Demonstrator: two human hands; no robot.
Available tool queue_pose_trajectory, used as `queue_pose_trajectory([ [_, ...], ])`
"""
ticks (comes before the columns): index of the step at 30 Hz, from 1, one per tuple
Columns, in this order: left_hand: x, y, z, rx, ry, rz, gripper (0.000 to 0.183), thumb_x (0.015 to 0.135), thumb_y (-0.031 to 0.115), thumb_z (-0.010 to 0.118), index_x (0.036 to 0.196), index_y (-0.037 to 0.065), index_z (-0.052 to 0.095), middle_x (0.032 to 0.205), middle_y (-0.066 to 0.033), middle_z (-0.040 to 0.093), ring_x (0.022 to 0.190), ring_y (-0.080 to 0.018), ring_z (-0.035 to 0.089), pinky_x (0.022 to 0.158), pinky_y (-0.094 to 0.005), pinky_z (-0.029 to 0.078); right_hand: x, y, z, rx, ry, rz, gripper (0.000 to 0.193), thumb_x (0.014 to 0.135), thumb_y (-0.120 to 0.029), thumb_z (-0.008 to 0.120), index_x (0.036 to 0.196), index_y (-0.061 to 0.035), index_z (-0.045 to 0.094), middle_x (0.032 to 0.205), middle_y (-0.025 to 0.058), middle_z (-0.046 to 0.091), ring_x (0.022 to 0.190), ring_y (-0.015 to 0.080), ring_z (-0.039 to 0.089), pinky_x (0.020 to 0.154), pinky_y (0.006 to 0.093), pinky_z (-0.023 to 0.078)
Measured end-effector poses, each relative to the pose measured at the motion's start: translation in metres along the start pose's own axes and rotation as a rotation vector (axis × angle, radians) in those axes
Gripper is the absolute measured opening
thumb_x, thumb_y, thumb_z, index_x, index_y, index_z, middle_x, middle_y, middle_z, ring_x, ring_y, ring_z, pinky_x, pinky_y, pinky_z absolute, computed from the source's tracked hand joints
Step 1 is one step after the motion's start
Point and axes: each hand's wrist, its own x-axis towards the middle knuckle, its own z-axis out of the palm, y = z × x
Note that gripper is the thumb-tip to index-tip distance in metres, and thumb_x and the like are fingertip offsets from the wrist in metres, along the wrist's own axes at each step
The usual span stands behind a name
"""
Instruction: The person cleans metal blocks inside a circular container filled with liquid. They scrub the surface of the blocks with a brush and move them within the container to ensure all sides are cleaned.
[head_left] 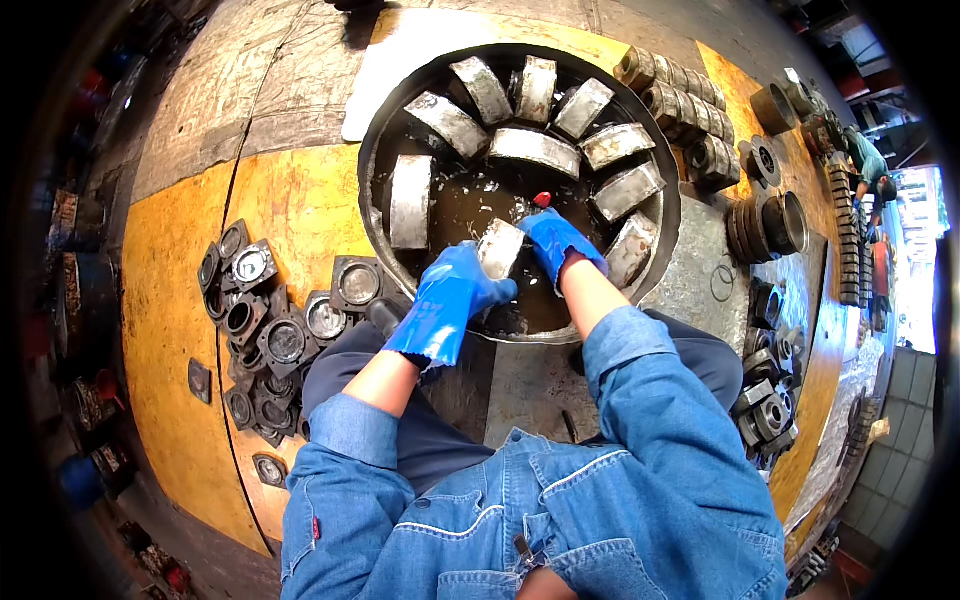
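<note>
A wide round black pan [372, 130] holds dark, wet liquid and several grey curved metal blocks [535, 150] set around its inside. Both my hands wear blue rubber gloves and work over the pan's near side. My left hand [458, 290] is closed on one metal block [500, 248], thumb on the near side, the block tilted up. At the block's right, my right hand [558, 243] is curled, with a small red piece [542, 199] showing at its fingertips. The glove hides the rest of what it grips.
Dark metal parts with round openings [285, 340] lie piled on yellow boards at left. Rows of metal rings [690, 110], larger cylinders [785, 222] and another pile of parts [770, 412] stand at right. My knees flank the pan's near rim. A person [872, 165] bends at far right.
</note>
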Motion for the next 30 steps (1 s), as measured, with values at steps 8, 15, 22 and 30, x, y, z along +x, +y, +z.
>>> queue_pose_trajectory([
  [8,0.001,0.001,0.009,-0.082,0.074,-0.047,0.060,0.069,0.038,0.084,0.113,-0.001,0.072,0.108,-0.0244,0.074,0.103,-0.0373,0.073,0.088,-0.0434,0.059,-0.021,-0.022,-0.039,0.287,-0.225,-0.570,0.042,0.101,-0.025,0.050,0.131,-0.0023,0.069,0.118,0.0147,0.073,0.110,0.0233,0.065,0.099,0.0324,0.047],
  [15,0.012,-0.008,0.019,-0.273,0.061,0.036,0.049,0.066,0.030,0.083,0.103,-0.002,0.074,0.092,-0.0224,0.075,0.088,-0.0351,0.075,0.079,-0.0409,0.058,0.002,-0.007,-0.041,0.230,-0.290,-0.508,0.042,0.100,-0.026,0.051,0.130,-0.0028,0.070,0.111,0.0116,0.073,0.099,0.0210,0.066,0.090,0.0313,0.048],
  [22,0.010,-0.010,0.023,-0.346,0.130,0.108,0.048,0.067,0.029,0.082,0.099,-0.005,0.073,0.086,-0.0222,0.075,0.080,-0.0313,0.074,0.072,-0.0391,0.058,0.045,0.026,-0.013,0.082,-0.157,-0.077,0.039,0.097,-0.029,0.060,0.119,0.0011,0.072,0.110,0.0125,0.075,0.093,0.0213,0.067,0.087,0.0342,0.052],
  [30,0.014,0.005,0.035,-0.457,0.152,0.051,0.049,0.066,0.023,0.085,0.103,-0.006,0.070,0.091,-0.0190,0.074,0.081,-0.0270,0.072,0.072,-0.0375,0.056,0.000,-0.023,-0.013,-0.356,0.053,0.072,0.053,0.093,-0.040,0.064,0.126,0.0016,0.069,0.123,0.0226,0.071,0.111,0.0336,0.070,0.097,0.0419,0.051],
])
